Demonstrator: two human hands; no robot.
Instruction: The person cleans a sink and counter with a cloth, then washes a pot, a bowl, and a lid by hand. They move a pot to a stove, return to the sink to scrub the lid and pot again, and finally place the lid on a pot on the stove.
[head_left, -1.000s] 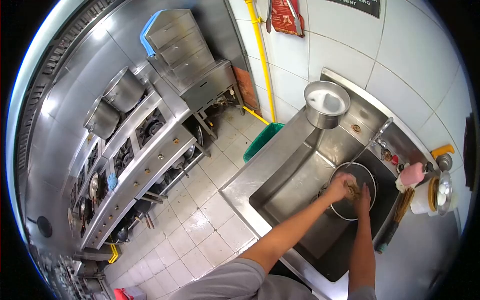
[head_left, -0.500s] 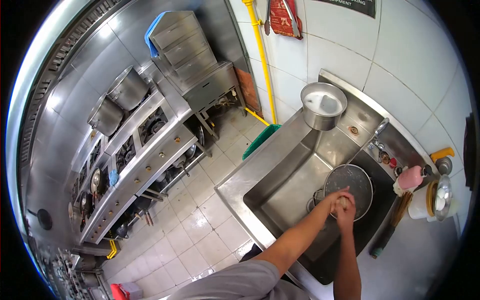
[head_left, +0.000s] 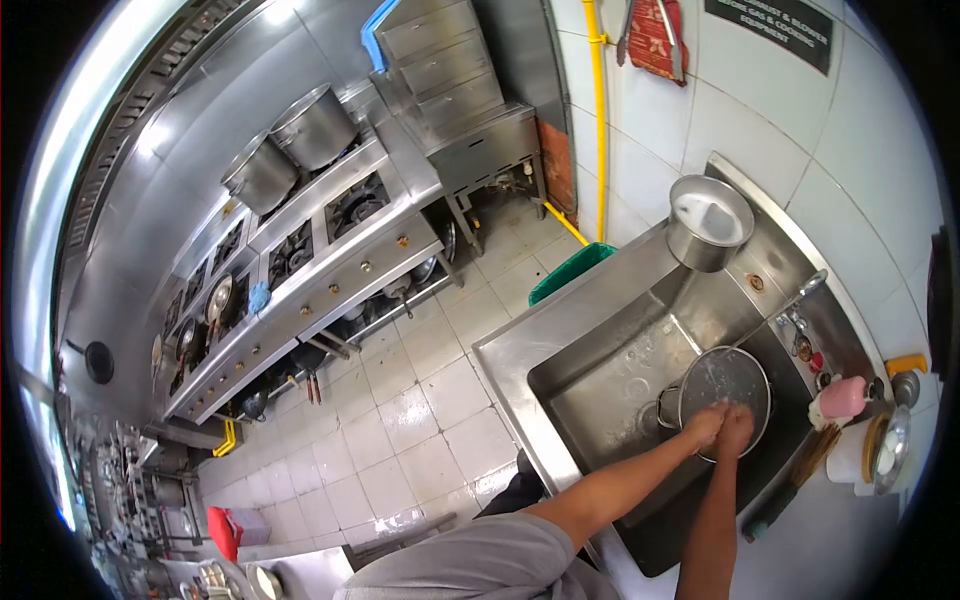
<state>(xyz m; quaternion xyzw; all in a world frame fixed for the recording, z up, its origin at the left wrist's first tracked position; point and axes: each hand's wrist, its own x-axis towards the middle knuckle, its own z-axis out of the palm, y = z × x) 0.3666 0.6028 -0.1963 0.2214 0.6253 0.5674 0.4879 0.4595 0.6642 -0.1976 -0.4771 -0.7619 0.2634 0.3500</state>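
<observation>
Both fists are together over a round metal pot [head_left: 722,375] that stands in the steel sink [head_left: 600,385]. My left hand [head_left: 706,427] is closed on the left, touching my right hand [head_left: 737,430], also closed. Whatever they hold, if anything, is hidden by the fingers. From the tap [head_left: 812,284] a thin stream runs down toward the pot's far rim. The pot's inside looks grey and wet, and a looped handle sticks out on its left side.
A metal pot with whitish contents [head_left: 708,222] stands on the sink's back corner. Right of the basin are a pink bottle [head_left: 842,398], a stick brush [head_left: 795,480] and a white tub [head_left: 850,452]. A green bin [head_left: 572,272] stands beyond the sink, stoves [head_left: 330,270] to the left.
The view has shifted, so the sink appears farther right. My hands have closed more tightly together. Wet splashes now show on the basin floor left of the pot.
</observation>
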